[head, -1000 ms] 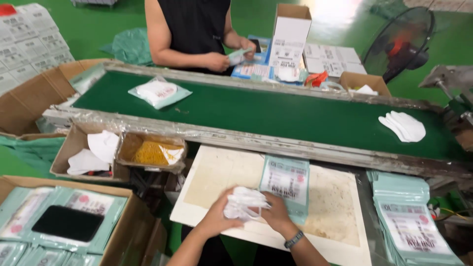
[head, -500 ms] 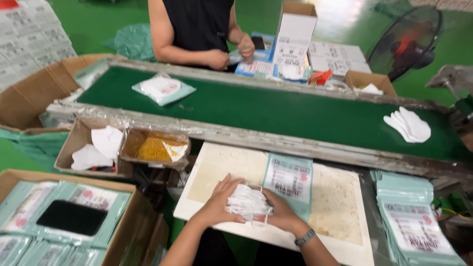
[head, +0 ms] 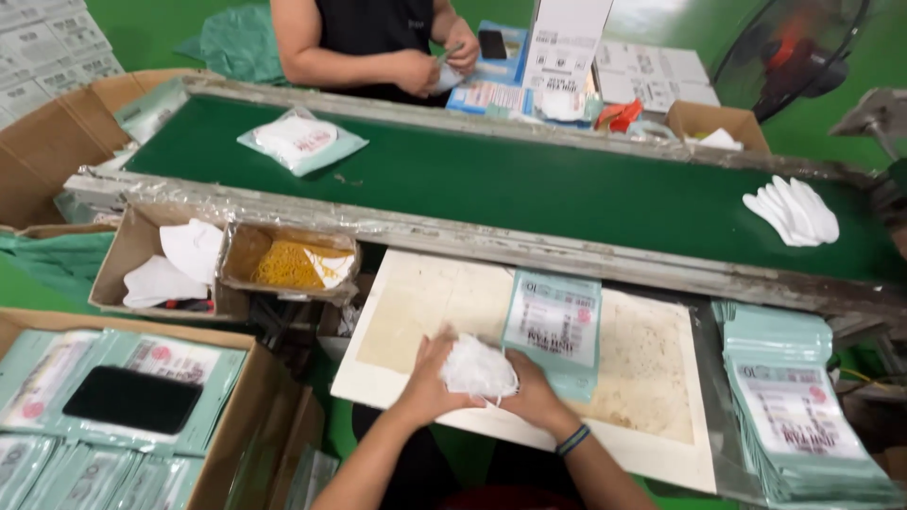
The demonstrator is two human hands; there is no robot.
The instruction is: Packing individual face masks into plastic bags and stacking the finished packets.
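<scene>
My left hand (head: pixel 427 375) and my right hand (head: pixel 531 394) close from both sides on a stack of white face masks (head: pixel 475 366), held just above a pale worn work board (head: pixel 652 378). A flat teal packaging bag (head: pixel 555 325) with a printed label lies on the board right beside the masks. A green conveyor belt (head: pixel 529 189) runs across behind the board. On it sit a filled teal bag of masks (head: pixel 300 140) at the left and a fanned stack of white masks (head: pixel 792 210) at the right.
A pile of empty teal bags (head: pixel 792 406) lies at my right. Small boxes hold white masks (head: pixel 168 263) and yellow rubber bands (head: pixel 291 265). A large carton of filled bags with a black phone (head: pixel 132 399) sits lower left. Another person (head: pixel 378 42) works across the belt; a fan (head: pixel 792 52) stands far right.
My hands keep pressing the mask stack together on the board, shifting slightly. The view has tilted a little. The person opposite has raised their hands with a small item.
</scene>
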